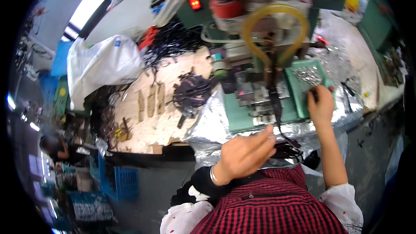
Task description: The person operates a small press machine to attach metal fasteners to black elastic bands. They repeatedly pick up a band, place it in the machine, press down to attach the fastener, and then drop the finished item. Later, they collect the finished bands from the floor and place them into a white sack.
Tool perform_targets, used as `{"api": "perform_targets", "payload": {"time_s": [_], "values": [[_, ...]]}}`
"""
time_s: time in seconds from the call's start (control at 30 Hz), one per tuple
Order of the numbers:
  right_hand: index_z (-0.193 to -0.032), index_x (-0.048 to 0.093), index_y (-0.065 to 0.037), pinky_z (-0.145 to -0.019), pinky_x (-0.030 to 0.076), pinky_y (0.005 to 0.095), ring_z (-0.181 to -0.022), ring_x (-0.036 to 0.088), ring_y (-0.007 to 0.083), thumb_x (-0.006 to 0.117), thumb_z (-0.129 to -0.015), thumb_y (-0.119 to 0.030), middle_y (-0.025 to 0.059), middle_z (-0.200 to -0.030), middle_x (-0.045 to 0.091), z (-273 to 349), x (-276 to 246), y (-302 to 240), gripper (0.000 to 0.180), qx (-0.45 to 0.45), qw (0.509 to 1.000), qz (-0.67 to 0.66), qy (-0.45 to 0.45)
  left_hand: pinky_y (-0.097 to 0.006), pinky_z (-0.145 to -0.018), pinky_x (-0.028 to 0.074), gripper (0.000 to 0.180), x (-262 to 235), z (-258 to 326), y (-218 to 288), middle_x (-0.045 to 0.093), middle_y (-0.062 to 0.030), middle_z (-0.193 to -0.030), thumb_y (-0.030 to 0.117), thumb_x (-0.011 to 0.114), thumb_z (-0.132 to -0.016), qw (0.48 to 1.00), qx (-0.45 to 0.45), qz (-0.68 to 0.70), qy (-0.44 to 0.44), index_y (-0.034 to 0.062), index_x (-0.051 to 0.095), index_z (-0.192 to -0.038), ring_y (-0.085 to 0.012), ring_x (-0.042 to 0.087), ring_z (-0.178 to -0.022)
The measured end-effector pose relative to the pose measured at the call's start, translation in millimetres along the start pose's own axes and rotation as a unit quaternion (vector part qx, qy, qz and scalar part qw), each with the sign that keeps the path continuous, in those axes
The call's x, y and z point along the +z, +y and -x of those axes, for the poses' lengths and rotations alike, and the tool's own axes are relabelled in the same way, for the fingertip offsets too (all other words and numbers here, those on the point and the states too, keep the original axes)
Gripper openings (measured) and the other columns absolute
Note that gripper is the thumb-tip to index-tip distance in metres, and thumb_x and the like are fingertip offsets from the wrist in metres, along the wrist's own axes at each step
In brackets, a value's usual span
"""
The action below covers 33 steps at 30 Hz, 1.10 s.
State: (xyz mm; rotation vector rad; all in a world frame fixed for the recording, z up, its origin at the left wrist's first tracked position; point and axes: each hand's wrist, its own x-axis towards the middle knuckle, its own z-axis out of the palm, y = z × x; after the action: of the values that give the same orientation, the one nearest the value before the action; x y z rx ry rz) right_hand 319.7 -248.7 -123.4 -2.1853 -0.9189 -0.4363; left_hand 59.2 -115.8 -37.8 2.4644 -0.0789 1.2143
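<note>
My left hand [247, 154] is just in front of the press machine's green base plate [240, 123], its fingers stretched out toward the small metal fixture [263, 116]. No object shows clearly in it. My right hand [322, 104] reaches over the green tray [301, 104], below a pile of small shiny metal pieces [308, 76]. Its fingers are curled together, and whatever they pinch is hidden. A dark strap [275, 104] hangs down from the machine between my hands. Above it curves a yellow tube [245, 30].
Black straps lie in a heap [173, 39] at the back and in a dark bundle [190, 91] on the wooden table [169, 136]. A white sack [102, 67] stands left. Silvery sheeting [206, 123] covers the table's front. A blue crate [125, 182] sits on the floor.
</note>
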Motion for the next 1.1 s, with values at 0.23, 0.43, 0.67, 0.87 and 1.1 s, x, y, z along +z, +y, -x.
{"api": "perform_targets", "payload": {"time_s": [0.23,0.43,0.67,0.87,1.1], "values": [[-0.098,0.068,0.0,-0.079,0.051,0.0281,-0.084,0.068,0.0171,0.067,-0.087,-0.001,0.0077,-0.088,0.07,-8.0,-22.2,-19.5,0.011,0.059,0.98,-0.192,0.013,-0.034,-0.072,0.047,0.015,-81.9,-25.3,-73.2,0.07,-0.009,-0.089,-0.005,0.072,-0.078,0.944,-0.098,-0.294,0.11,0.0026,0.071,-0.091,-0.0262,0.062,-0.08],[-0.101,0.071,-0.001,-0.08,0.052,0.0307,-0.085,0.068,0.021,0.069,-0.085,-0.002,0.0107,-0.093,0.072,-9.5,-11.4,-30.1,0.016,0.102,0.968,-0.227,-0.018,-0.044,-0.077,0.043,0.006,-67.7,50.5,-228.7,0.063,-0.0105,-0.095,0.008,0.066,-0.073,0.851,-0.168,-0.478,-0.135,0.0062,0.07,-0.077,-0.0324,0.055,-0.094],[-0.097,0.071,-0.001,-0.078,0.05,0.0317,-0.087,0.067,0.0222,0.067,-0.085,0.0,0.0101,-0.091,0.07,35.1,-60.0,6.4,0.013,0.108,0.982,-0.119,0.1,-0.036,-0.078,0.05,0.014,-53.5,52.4,-210.1,0.068,-0.0131,-0.092,0.005,0.067,-0.086,0.932,-0.213,-0.294,-0.006,0.0023,0.068,-0.1,-0.029,0.063,-0.086],[-0.095,0.071,-0.001,-0.079,0.051,0.032,-0.088,0.067,0.0224,0.066,-0.084,0.001,0.0104,-0.093,0.071,-13.6,-67.0,-75.6,0.012,-0.041,0.967,-0.252,0.0,-0.024,-0.068,0.049,0.017,-42.8,24.2,-165.4,0.068,-0.0053,-0.085,0.008,0.065,-0.095,0.928,-0.358,0.007,0.099,-0.0007,0.066,-0.11,-0.0089,0.06,-0.075],[-0.113,0.06,0.002,-0.083,0.051,0.03,-0.092,0.067,0.0169,0.072,-0.081,-0.004,0.01,-0.096,0.071,-33.4,-13.7,-125.2,0.035,0.09,0.889,-0.449,-0.015,-0.023,-0.068,0.047,0.016,-17.0,50.5,-141.7,0.067,-0.0043,-0.081,0.01,0.07,-0.093,0.901,-0.394,0.057,0.172,-0.0052,0.065,-0.097,-0.007,0.056,-0.074]]}}
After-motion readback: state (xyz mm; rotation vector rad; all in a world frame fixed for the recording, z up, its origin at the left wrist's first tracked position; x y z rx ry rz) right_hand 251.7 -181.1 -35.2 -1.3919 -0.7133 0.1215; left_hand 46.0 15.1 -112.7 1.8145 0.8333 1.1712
